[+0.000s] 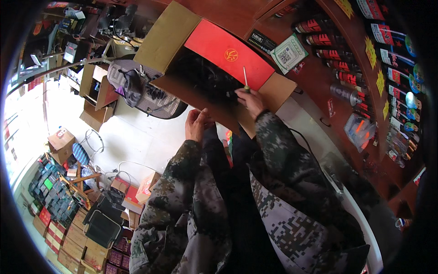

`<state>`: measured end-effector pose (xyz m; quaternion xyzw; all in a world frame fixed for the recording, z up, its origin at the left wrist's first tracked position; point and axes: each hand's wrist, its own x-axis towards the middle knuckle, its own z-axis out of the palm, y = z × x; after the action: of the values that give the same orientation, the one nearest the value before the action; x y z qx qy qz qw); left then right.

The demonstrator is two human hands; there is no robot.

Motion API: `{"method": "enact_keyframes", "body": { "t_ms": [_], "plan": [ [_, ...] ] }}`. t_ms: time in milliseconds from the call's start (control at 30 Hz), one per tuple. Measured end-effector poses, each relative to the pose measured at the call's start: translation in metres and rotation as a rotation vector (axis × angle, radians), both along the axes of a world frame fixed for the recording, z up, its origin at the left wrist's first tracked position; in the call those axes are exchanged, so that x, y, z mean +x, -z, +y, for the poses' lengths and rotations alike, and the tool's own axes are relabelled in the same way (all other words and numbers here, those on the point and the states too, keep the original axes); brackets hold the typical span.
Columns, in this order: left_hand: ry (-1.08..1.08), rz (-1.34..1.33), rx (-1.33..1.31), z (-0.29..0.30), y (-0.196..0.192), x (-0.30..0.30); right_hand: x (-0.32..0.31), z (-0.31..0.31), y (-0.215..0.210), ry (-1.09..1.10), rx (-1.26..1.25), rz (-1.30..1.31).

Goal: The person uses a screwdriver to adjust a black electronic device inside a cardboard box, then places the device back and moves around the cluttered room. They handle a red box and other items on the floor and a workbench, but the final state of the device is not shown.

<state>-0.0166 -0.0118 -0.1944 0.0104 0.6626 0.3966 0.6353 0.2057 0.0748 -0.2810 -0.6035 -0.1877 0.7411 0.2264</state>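
Observation:
My right hand is closed around a screwdriver; its thin metal shaft points up and away from me. That hand hovers over the near right part of an open cardboard box. Dark objects lie inside the box, too shadowed to make out. One flap is red with a gold round emblem. At the near edge, my left hand has its thumb and fingers closed on the brown near flap; part of its fingers is hidden.
Left of the box stands a grey-seated chair with a dark bag on it. A wooden shelf with black cans rises on the right. Beside the box lies a white card with a square code. Stacked cartons fill the lower left.

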Motion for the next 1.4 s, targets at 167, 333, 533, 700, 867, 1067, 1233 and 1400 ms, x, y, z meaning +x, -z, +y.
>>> {"method": "enact_keyframes", "body": {
  "t_ms": [167, 333, 533, 700, 867, 1067, 1233, 1400],
  "plan": [
    [-0.043, 0.068, 0.020, -0.007, -0.003, 0.000, -0.022, 0.011, 0.004, 0.332, -0.073, 0.075],
    [-0.119, 0.022, -0.084, -0.029, -0.004, -0.001, 0.018, 0.006, -0.059, 0.250, 0.171, 0.026],
    [-0.115, -0.203, -0.264, -0.050, 0.003, 0.021, 0.117, 0.100, -0.074, 0.014, 0.518, -0.329],
    [-0.095, -0.676, -0.330, -0.055, 0.011, 0.047, 0.148, 0.134, -0.040, -0.286, 0.410, -0.412],
    [-0.134, -0.698, -0.351, -0.061, 0.011, 0.055, 0.129, 0.131, -0.044, -0.259, 0.177, -0.323],
    [-0.157, -0.664, -0.356, -0.064, 0.011, 0.054, 0.101, 0.137, -0.068, 0.239, 0.065, 0.021],
    [-0.151, -0.570, -0.413, -0.061, 0.011, 0.055, 0.072, 0.112, -0.050, 0.029, 0.169, -0.251],
    [-0.138, -0.476, -0.328, -0.058, 0.015, 0.055, 0.036, 0.081, -0.012, 0.197, 0.287, -0.316]
  ]
}}
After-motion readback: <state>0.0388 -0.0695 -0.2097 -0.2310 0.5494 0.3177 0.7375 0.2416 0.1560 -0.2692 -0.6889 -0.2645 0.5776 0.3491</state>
